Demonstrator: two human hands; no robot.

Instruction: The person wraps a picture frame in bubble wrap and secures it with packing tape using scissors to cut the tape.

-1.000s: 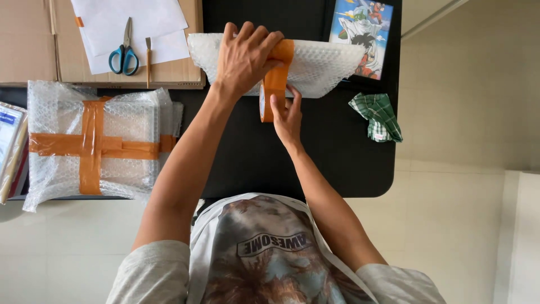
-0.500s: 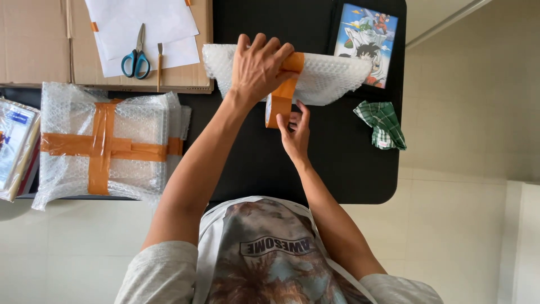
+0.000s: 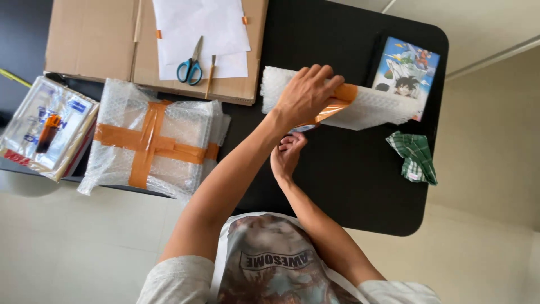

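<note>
Left hand (image 3: 304, 97) lies flat, fingers spread, pressing down on a bubble-wrapped parcel (image 3: 371, 107) across its orange tape (image 3: 336, 101). Right hand (image 3: 287, 155) sits just beneath it, at the parcel's near edge, fingers curled as if pinching the tape's end, though what they grip is hidden. Both work over a black tabletop (image 3: 349, 180). Right of the hands, past the parcel's end, lies a folded green checked cloth (image 3: 415, 157); beyond the parcel, a comic book (image 3: 406, 67) is partly covered by it. Left of the hands sits a second parcel (image 3: 152, 143) crossed with orange tape. Farther off, scissors (image 3: 191, 65) rest on white paper (image 3: 199, 31) atop cardboard (image 3: 93, 36).
</note>
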